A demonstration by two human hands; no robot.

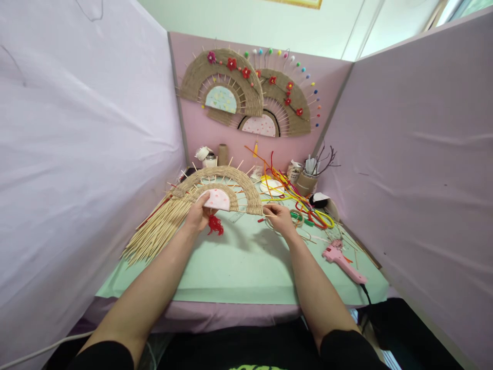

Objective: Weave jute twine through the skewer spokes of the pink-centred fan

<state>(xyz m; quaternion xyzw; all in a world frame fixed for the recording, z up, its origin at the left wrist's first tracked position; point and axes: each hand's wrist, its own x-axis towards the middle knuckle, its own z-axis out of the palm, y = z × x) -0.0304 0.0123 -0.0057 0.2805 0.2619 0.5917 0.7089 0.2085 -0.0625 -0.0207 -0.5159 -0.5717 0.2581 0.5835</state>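
L hand (199, 211) grips the woven fan (250, 185) low on its L side, thumb over the pink spotted semicircle (217, 201), rest of the fingers mostly hidden behind. R hand (280, 217) pinches the fan's R end w/ fingers drawn together; can't tell if they're on the bottom stick or the twine. So the fan is up btwn the 2 hands, above the green tabletop (239, 277), straight edge down, sticks poking out along the curve. 1 red tassel (215, 226) hangs just R of the L hand.

L of the L hand, a big pile of thin sticks (157, 226) fans out on the table. Beyond the R hand: a tangle of red, orange & yellow fuzzy stems (327, 221), plus a can w/ dark twigs (307, 183) farther back. Nearer me & R of the R hand: pink glue gun (344, 261), lying w/ its cord off the edge. Up past both hands, 2 flower-trimmed fans (298, 92) on the pink back panel (185, 139).
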